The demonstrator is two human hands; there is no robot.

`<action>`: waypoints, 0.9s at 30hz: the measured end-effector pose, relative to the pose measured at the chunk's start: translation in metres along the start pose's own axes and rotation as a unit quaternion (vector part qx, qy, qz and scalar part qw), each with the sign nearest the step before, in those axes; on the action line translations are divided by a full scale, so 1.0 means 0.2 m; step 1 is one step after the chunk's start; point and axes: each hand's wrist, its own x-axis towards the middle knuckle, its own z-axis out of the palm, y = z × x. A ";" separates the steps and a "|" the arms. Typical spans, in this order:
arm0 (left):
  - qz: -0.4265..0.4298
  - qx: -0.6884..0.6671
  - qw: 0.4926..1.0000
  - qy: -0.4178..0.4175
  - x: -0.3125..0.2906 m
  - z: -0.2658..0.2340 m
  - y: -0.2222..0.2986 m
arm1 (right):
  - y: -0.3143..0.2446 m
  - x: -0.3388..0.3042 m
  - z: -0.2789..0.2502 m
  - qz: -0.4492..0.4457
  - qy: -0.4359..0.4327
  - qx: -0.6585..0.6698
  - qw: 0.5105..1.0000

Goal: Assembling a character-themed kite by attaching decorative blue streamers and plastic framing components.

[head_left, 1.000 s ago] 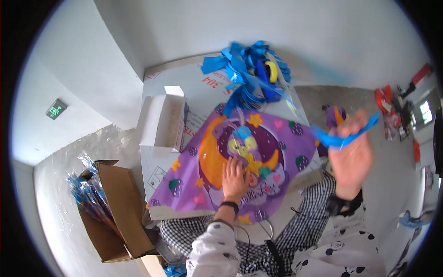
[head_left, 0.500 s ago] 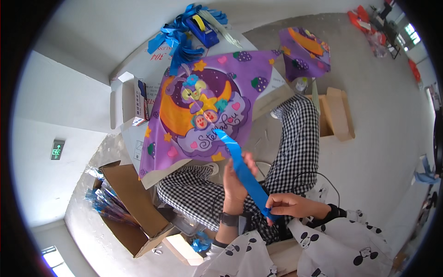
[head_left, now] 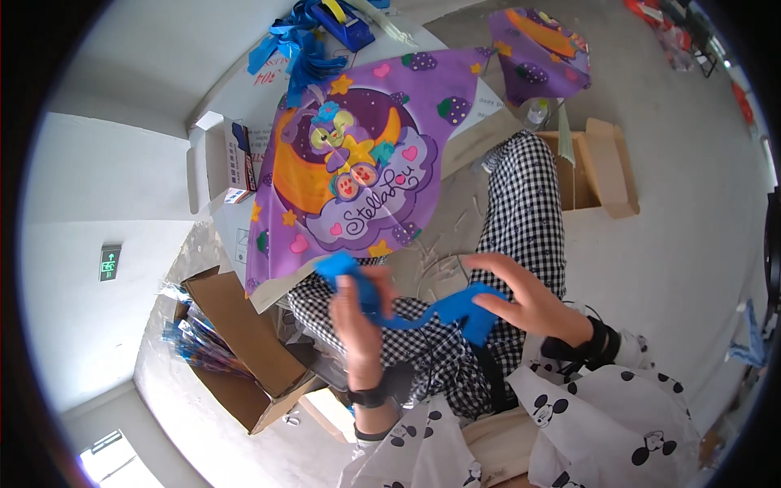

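A shiny blue ribbon [head_left: 407, 321] sags between my two hands above my lap. My left hand [head_left: 355, 313] is closed round one end, where the ribbon bunches up past the fingers. My right hand [head_left: 533, 301] has its index finger and thumb spread apart, and the ribbon's other end lies at the thumb tip. Beyond them a purple kite [head_left: 366, 154], printed with a cartoon rabbit on an orange moon, is spread over the white-topped work surface [head_left: 236, 268]. A pile of similar blue ribbons [head_left: 297, 53] lies at its far side.
A blue tape dispenser [head_left: 351, 32] stands by the pile. Another purple kite [head_left: 541, 57] lies at the far right, near an open cardboard box [head_left: 602, 175]. At the left, a cardboard box [head_left: 244, 342] holds several wrapped items. A small box [head_left: 237, 163] sits at the surface's left edge.
My left hand has moved left with the ribbon, which has gone from stretched straight to slack and folded. My right hand has risen and its fingers have spread. The view has shifted slightly.
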 end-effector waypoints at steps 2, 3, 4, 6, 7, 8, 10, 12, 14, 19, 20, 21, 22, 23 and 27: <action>-0.028 0.071 0.995 -0.057 -0.04 0.12 -0.04 | -0.06 0.13 0.03 0.027 0.024 0.097 0.995; -0.032 0.078 0.992 -0.094 -0.05 0.17 -0.05 | -0.08 0.18 0.04 0.066 -0.006 0.157 0.985; -0.043 0.077 0.990 -0.110 -0.06 0.20 -0.08 | -0.09 0.21 0.05 0.106 -0.037 0.215 0.970; -0.057 0.073 0.988 -0.125 -0.08 0.20 -0.14 | -0.09 0.25 0.08 0.105 -0.030 0.213 0.971; -0.060 0.066 0.986 -0.140 -0.08 0.19 -0.17 | -0.07 0.25 0.09 0.103 -0.020 0.214 0.971; -0.064 0.059 0.984 -0.154 -0.08 0.20 -0.18 | -0.04 0.25 0.11 0.077 0.015 0.264 0.961; -0.077 0.041 0.988 -0.127 -0.09 0.24 -0.14 | -0.02 0.25 0.10 0.120 0.023 0.287 0.950; -0.098 -0.017 0.994 -0.055 -0.11 0.24 -0.12 | -0.05 0.25 0.09 0.151 0.062 0.315 0.935; -0.065 0.021 0.997 -0.048 -0.13 0.20 -0.12 | -0.02 0.24 0.07 0.161 0.069 0.287 0.942; -0.058 0.051 0.997 -0.022 -0.15 0.20 -0.13 | -0.05 0.22 0.07 0.165 0.094 0.307 0.933; -0.059 0.049 0.997 -0.021 -0.15 0.21 -0.12 | -0.06 0.22 0.08 0.167 0.093 0.306 0.933; -0.069 0.017 0.997 -0.008 -0.15 0.22 -0.12 | -0.07 0.21 0.10 0.163 0.118 0.337 0.920; -0.079 -0.015 0.997 0.005 -0.15 0.23 -0.12 | -0.08 0.21 0.11 0.158 0.142 0.368 0.905; -0.079 -0.016 0.997 0.006 -0.15 0.23 -0.12 | -0.07 0.19 0.12 0.158 0.141 0.367 0.906; -0.059 -0.080 0.995 0.019 -0.15 0.24 -0.14 | -0.05 0.18 0.13 0.183 0.152 0.383 0.893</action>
